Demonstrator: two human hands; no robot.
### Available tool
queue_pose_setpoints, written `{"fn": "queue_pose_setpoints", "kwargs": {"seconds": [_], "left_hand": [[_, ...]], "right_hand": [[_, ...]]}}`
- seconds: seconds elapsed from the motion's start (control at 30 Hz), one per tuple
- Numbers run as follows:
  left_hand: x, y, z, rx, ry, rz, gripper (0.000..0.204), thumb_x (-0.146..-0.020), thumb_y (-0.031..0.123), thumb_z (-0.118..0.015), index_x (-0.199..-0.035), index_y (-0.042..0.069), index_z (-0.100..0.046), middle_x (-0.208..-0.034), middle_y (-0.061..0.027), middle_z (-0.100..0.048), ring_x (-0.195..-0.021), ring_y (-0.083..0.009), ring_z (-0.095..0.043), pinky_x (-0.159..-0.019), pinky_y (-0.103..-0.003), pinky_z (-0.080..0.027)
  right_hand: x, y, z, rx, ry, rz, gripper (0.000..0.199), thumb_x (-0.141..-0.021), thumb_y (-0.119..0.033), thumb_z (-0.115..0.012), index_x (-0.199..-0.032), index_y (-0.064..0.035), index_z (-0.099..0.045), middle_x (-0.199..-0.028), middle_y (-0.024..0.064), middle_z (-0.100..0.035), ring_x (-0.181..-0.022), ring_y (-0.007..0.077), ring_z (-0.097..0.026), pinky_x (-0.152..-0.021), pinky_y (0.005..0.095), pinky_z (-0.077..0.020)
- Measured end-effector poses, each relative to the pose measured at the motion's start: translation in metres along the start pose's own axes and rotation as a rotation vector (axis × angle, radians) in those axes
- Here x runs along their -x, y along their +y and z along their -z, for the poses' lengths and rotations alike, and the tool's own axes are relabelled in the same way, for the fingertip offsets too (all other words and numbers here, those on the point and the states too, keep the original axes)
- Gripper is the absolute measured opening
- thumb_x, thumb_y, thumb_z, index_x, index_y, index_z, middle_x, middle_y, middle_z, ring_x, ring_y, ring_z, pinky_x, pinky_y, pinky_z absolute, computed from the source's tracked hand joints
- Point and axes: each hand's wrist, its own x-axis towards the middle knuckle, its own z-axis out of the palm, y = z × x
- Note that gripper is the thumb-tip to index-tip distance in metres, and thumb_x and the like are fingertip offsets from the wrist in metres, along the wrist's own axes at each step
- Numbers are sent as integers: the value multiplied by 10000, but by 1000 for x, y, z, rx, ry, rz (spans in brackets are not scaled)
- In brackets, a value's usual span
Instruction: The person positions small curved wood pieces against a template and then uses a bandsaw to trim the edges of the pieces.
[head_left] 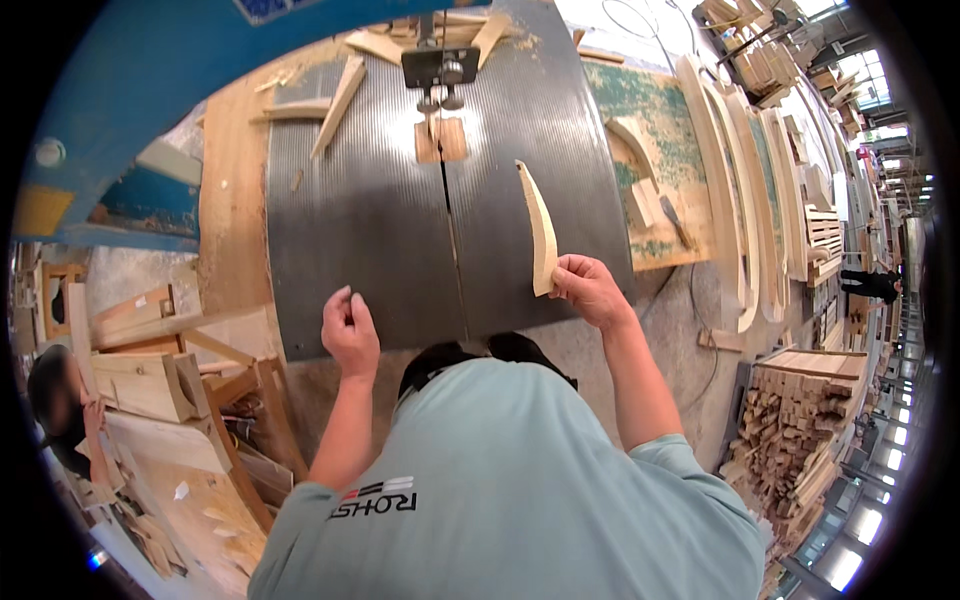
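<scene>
My right hand [588,288] pinches the near end of a curved, tapering wood piece [538,225] between thumb and fingers. The piece points away from me above the right side of the grey band saw table [350,230], its narrow tip darkened. Over the table's near left edge hovers my left hand [350,335], with loosely curled fingers, a gap between thumb and forefinger, and nothing visible in it. Farther off, the band saw's blade guide [440,70] stands above a wooden insert [455,140] in the table, with a slot running from it toward me.
Wood offcuts [340,105] lie on the table's far left, near the blue saw frame [130,110]. A brush [677,222] and curved pieces rest on a green-stained board [665,100] at right. Stacked wood [790,430] stands lower right. Another person [65,400] is at far left.
</scene>
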Motion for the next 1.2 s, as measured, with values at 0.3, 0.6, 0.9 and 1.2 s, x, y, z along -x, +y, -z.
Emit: {"fn": "queue_pose_setpoints", "kwargs": {"seconds": [0.3,0.6,0.9,1.2], "left_hand": [[31,62,25,689,-457,579,256,-1017,185,-612,-1208,26,-672,-1042,-45,-725,-818,-77,-611,-667,-230,-495],[149,63,148,1250,-50,642,190,-1012,211,-627,-1175,119,-659,-1121,-38,-706,-1009,-153,-655,-874,-318,-515],[261,1,299,1533,247,223,171,-1025,172,-582,-1177,137,-653,-1149,-32,-692,-1112,-229,-636,-976,-357,-508],[375,-89,482,1298,642,414,218,-1031,118,-558,-1221,28,-619,-1187,-115,-678,-1125,-235,-651,-1005,-404,-542]], "right_hand": [[47,30,-57,76,-469,-90,242,-908,-190,-769,-1066,-17,-711,-1008,12,-716,-913,100,-640,-877,302,-514],[75,95,-137,296,-964,-261,276,-979,-263,-686,-1100,-15,-668,-981,29,-697,-880,123,-648,-823,293,-537],[152,137,-293,416,-1027,-466,327,-1023,-262,-616,-1217,1,-624,-1003,59,-685,-840,139,-687,-704,268,-560],[200,257,-497,906,-1252,423,320,-870,-31,-761,-1183,-5,-705,-1046,43,-669,-823,101,-617,-730,263,-519]]}}
